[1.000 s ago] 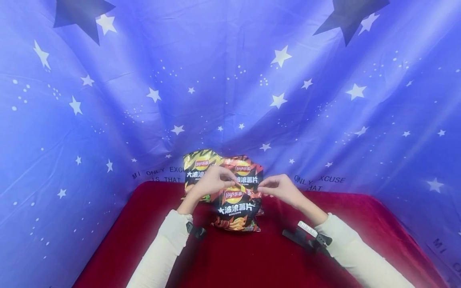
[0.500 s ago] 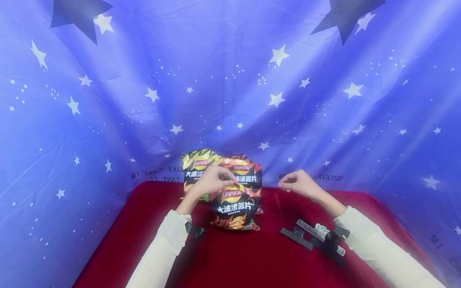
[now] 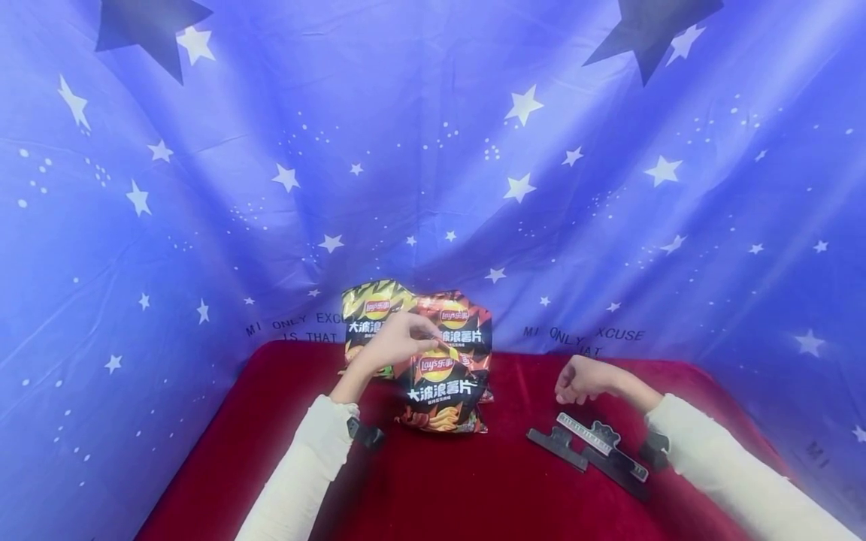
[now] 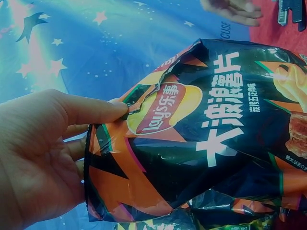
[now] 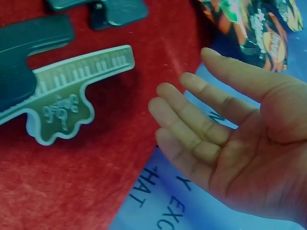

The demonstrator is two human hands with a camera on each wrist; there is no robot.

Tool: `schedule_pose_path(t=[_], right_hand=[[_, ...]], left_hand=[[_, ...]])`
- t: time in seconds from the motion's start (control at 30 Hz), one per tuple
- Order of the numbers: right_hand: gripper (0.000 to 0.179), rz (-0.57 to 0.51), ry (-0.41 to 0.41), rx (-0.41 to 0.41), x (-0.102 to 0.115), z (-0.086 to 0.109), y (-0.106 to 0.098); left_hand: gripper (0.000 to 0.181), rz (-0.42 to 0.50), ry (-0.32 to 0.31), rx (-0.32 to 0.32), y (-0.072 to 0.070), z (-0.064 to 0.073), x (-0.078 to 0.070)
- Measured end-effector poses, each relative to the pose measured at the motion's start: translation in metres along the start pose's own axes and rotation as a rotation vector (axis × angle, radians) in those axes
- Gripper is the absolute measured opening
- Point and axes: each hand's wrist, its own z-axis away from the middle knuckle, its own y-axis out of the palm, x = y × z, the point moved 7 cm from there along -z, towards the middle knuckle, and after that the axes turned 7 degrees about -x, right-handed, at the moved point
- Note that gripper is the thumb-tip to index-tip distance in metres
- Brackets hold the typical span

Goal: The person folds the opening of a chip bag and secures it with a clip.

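The front chip bag (image 3: 441,398) looks glossy, the tablecloth (image 3: 467,488) velvety.

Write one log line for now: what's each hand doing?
left hand: pinches front chip bag by top; right hand: holds nothing, near clips; clips: on red cloth; other chip bags: behind

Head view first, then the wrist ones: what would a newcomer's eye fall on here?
Probably the blue, star-printed backdrop filling the upper part of the head view. Next comes the front chip bag, pinched near its top by the left hand, with two other bags behind it. Then the clips on the red cloth at right, near the right hand, which holds nothing.
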Motion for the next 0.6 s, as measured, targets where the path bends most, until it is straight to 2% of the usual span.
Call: schedule_pose_path(t=[0.17,0.4,0.6], right_hand=[[0.010,0.033,-0.001,0.005,-0.003,-0.001,0.012],[0.007,0.018,-0.022,0.025,-0.003,-0.003,0.028],[0.009,0.040,-0.022,0.018,-0.001,-0.002,0.036]], left_hand=[[0.011,-0.002,-0.013,-0.003,0.000,0.000,0.000],[0.011,-0.004,-0.013,0.000,0.000,0.000,-0.001],[0.011,0.006,-0.008,0.004,0.000,0.000,-0.002]])
